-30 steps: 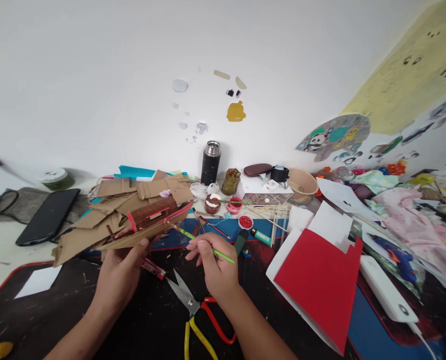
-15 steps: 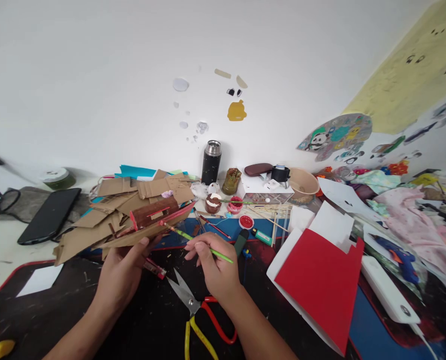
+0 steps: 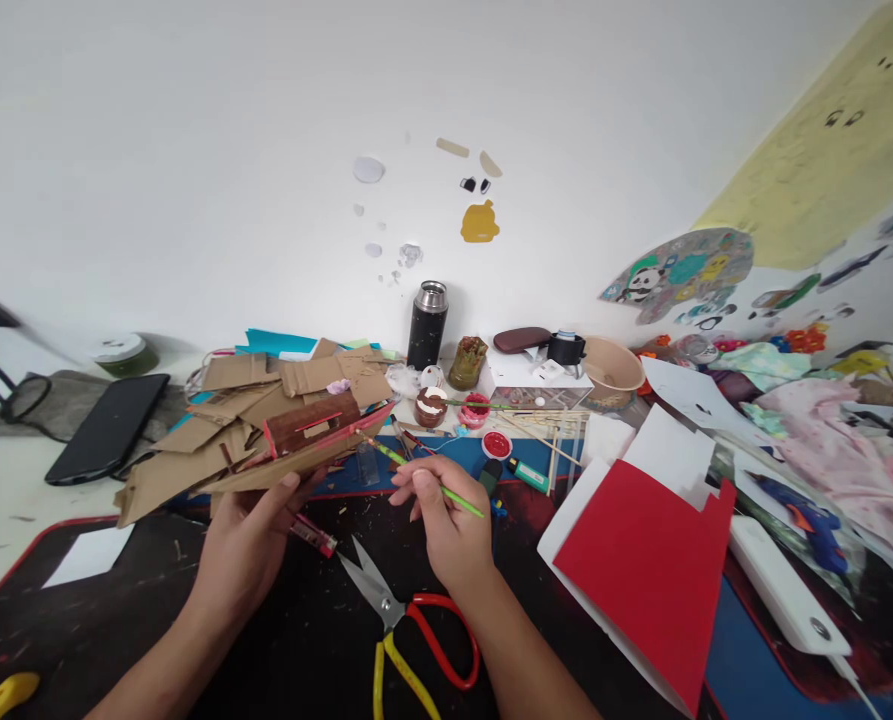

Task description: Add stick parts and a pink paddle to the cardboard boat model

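Note:
My left hand (image 3: pixel 247 540) grips a cardboard model boat (image 3: pixel 311 430) from below, its thumb along the near side. The boat has a brown-painted cabin and a reddish-pink upper edge; its near side is bare cardboard. In my right hand (image 3: pixel 450 515) is a thin green paintbrush (image 3: pixel 390 453), pinched between thumb and fingers. The brush tip is at the boat's pink edge, near its right end. Beyond the hands stand a small pot of red paint (image 3: pixel 496 445), another red pot (image 3: pixel 474 410) and a brown-and-white pot (image 3: pixel 431 405).
Scissors (image 3: pixel 390 608) with red and yellow handles lie open between my forearms. Cardboard scraps (image 3: pixel 243 375) pile up behind the boat. A black thermos (image 3: pixel 427 325) stands by the wall. Right of my hand lie red card (image 3: pixel 641 570) and a white power strip (image 3: pixel 787 585); a phone (image 3: pixel 108 430) is at left.
The brush tip has moved right along the boat's pink edge, and my right hand has shifted right with it. My left hand still holds the boat. The whole view has shifted slightly.

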`<state>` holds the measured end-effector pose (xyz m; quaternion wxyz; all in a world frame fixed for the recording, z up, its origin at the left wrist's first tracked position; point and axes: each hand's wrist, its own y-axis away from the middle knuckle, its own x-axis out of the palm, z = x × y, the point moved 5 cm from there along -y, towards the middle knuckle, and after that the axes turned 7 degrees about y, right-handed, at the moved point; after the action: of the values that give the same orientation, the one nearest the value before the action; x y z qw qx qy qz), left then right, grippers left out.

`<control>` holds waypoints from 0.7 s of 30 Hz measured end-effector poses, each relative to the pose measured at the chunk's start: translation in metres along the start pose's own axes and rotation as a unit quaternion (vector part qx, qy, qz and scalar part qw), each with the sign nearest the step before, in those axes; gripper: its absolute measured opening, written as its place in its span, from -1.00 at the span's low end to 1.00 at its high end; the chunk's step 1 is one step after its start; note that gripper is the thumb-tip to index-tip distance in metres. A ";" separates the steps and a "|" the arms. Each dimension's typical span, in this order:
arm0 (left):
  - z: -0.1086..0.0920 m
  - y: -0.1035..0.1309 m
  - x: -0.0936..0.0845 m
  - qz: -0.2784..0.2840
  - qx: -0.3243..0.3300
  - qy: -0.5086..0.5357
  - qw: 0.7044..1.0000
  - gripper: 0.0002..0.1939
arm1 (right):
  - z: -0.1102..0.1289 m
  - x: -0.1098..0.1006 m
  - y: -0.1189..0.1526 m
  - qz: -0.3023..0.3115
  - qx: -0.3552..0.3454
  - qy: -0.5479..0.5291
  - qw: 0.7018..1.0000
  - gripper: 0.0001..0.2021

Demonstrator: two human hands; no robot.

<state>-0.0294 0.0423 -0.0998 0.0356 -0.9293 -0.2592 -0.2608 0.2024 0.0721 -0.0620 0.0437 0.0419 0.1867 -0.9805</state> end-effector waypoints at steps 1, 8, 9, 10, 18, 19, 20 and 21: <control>0.000 0.000 0.000 0.002 -0.001 0.000 1.000 -0.40 | 0.000 0.001 0.000 0.002 0.000 -0.002 1.000 -0.58; 0.002 0.000 0.000 -0.002 -0.013 -0.005 1.000 -0.49 | 0.009 0.010 0.005 0.029 -0.037 0.001 0.999 -0.58; 0.003 0.000 -0.001 -0.003 -0.015 -0.006 1.000 -0.49 | 0.010 0.011 0.006 0.033 -0.041 0.001 0.999 -0.58; 0.003 0.000 0.000 -0.003 -0.015 -0.007 1.000 -0.49 | 0.011 0.013 0.007 0.038 -0.042 0.001 0.998 -0.59; 0.006 0.002 0.000 -0.009 -0.026 -0.011 1.000 -0.48 | 0.016 0.019 0.010 0.072 -0.053 -0.008 0.996 -0.65; 0.006 0.002 0.000 -0.008 -0.025 -0.010 1.000 -0.48 | 0.016 0.019 0.010 0.073 -0.052 -0.007 0.996 -0.65; 0.005 0.002 0.000 -0.007 -0.023 -0.009 1.000 -0.48 | 0.016 0.018 0.010 0.070 -0.048 -0.006 0.996 -0.65; 0.005 0.001 0.000 -0.005 -0.020 -0.007 1.000 -0.47 | 0.015 0.018 0.009 0.066 -0.042 -0.006 0.997 -0.63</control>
<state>-0.0266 0.0419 -0.1041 0.0136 -0.9303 -0.2588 -0.2595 0.1848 0.0572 -0.0534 0.1112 0.0466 0.2240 -0.9671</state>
